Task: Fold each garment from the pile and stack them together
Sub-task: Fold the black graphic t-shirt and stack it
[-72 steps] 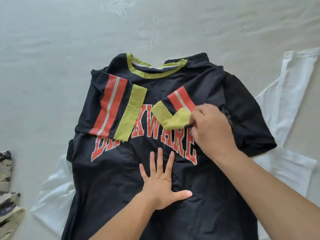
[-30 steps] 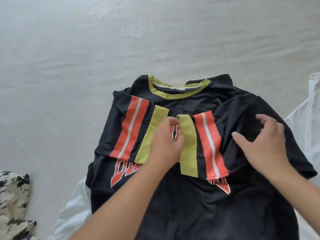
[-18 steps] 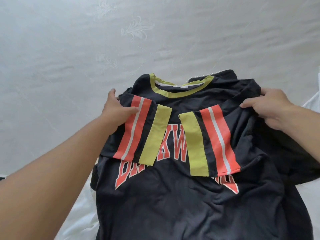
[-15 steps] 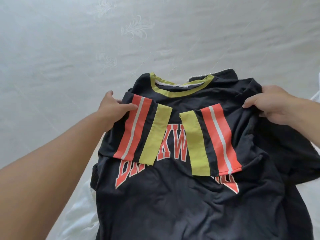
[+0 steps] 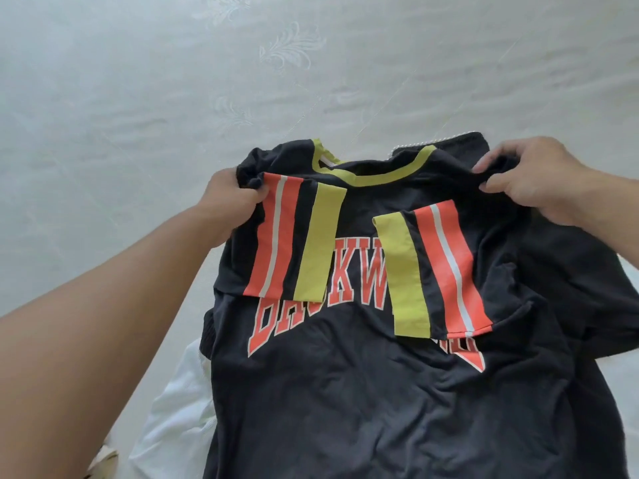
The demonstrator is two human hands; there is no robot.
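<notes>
Black soft jersey (image 5: 363, 392), apparently cotton, gripped by left hand (image 5: 230, 198), right hand (image 5: 539, 178).

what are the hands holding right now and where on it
Both grip the black t-shirt at its shoulders: left hand at one shoulder, right hand at the other.

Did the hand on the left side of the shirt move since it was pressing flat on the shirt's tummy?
Yes. The left hand went up the black T-shirt, past the orange letters, and now grips the left shoulder beside the yellow collar.
</notes>
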